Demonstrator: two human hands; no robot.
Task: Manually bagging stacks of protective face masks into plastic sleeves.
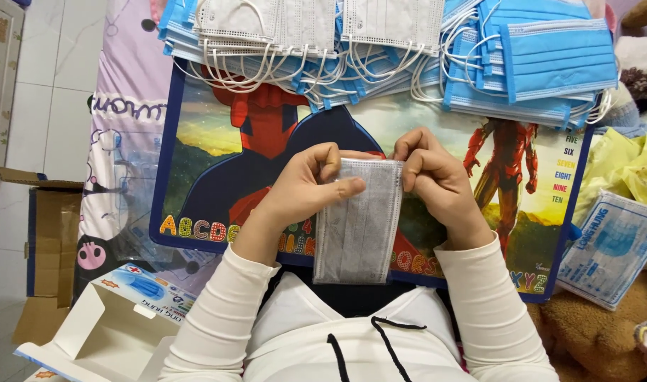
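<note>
A grey pleated face mask (355,226) hangs upright in front of me, held by both hands at its top edge. My left hand (310,185) pinches its upper left side, thumb across the front. My right hand (436,173) grips the upper right corner with curled fingers. Below the mask lies a colourful picture board (196,163) with cartoon heroes and alphabet letters, resting on my lap. Along the board's far edge lie piles of grey-white masks (309,25) and blue masks (542,60) with tangled white ear loops.
An open white-and-blue mask box (111,329) sits at the lower left, a brown cardboard box (51,240) beside it on the tiled floor. Clear packets of masks (610,247) and yellow bags (624,166) lie on the right, over a brown plush toy (592,332).
</note>
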